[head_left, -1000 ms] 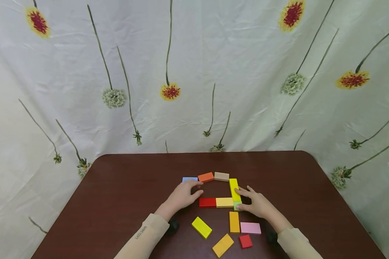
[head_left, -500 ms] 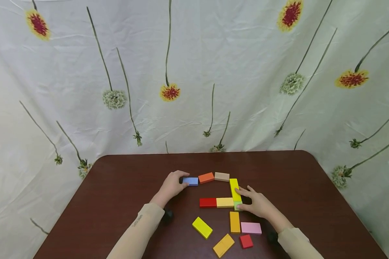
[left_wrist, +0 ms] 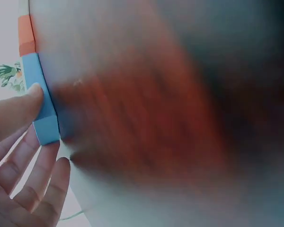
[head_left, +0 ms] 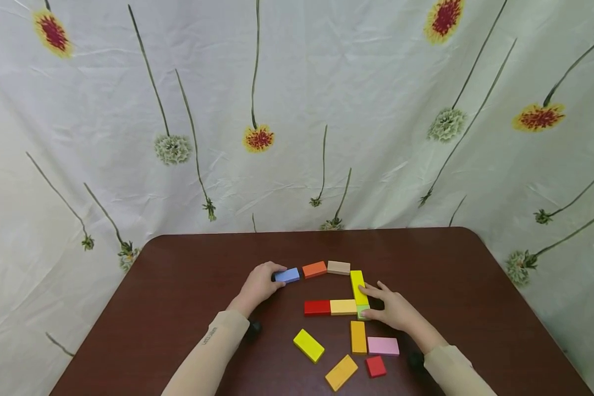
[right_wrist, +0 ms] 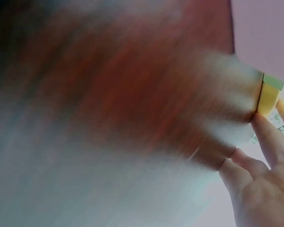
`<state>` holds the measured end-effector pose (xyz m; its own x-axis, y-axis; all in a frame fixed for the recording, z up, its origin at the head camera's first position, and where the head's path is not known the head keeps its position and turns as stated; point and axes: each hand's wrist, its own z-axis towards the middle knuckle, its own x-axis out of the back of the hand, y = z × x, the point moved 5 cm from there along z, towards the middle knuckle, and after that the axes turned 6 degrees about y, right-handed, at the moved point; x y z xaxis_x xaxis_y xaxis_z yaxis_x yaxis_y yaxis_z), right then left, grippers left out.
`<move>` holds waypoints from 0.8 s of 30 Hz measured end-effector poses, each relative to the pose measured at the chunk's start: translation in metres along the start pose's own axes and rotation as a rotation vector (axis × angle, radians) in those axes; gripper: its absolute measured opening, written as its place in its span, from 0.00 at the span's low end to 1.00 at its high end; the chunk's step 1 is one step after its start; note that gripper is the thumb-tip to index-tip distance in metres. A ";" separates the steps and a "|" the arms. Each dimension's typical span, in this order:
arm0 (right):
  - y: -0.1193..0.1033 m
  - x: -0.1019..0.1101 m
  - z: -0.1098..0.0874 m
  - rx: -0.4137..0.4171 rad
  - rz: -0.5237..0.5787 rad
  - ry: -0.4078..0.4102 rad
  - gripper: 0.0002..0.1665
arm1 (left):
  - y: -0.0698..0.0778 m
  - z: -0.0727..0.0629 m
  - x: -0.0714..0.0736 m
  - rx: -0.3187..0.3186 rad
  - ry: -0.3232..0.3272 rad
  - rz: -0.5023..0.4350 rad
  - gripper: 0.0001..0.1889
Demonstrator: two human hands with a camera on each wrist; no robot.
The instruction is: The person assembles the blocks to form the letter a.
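My left hand [head_left: 256, 286] pinches the left end of a blue block [head_left: 287, 275]. In the left wrist view the thumb [left_wrist: 31, 98] lies on the blue block [left_wrist: 40, 99], with fingers at its near end. The blue block sits slightly tilted, a small gap from an orange block [head_left: 314, 269]; a beige block [head_left: 339, 268] follows. My right hand [head_left: 395, 312] rests with spread fingers against a long yellow block [head_left: 358, 283] and a light green block [head_left: 362, 309]. In the right wrist view a fingertip touches the yellow block [right_wrist: 269, 99].
A red block [head_left: 317, 308] and a pale yellow block [head_left: 344, 307] run up to the green one. Nearer lie a bright yellow block [head_left: 309, 346], two amber blocks, a pink block [head_left: 383, 346] and a small red block [head_left: 375, 367]. All are on the dark table [head_left: 178, 308].
My left hand has moved left from over the blue block's right part to its left end and gripped it. The block has turned slightly and slid left, away from the orange one.
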<state>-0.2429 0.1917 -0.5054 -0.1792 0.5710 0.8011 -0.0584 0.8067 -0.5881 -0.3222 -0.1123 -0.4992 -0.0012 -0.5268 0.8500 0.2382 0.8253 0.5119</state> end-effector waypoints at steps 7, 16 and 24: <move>-0.003 0.004 -0.001 0.010 -0.019 0.015 0.41 | 0.003 -0.017 0.010 -0.029 0.022 0.054 0.20; -0.004 0.005 0.000 0.014 -0.021 0.019 0.41 | 0.019 -0.051 0.016 -0.051 -0.017 0.087 0.23; -0.002 0.001 -0.002 0.020 -0.020 0.013 0.41 | 0.026 -0.085 0.011 -0.090 -0.141 0.057 0.28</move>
<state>-0.2414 0.1905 -0.5033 -0.1650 0.5571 0.8139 -0.0809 0.8147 -0.5741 -0.2339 -0.1139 -0.4874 -0.1202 -0.4403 0.8898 0.3282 0.8283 0.4541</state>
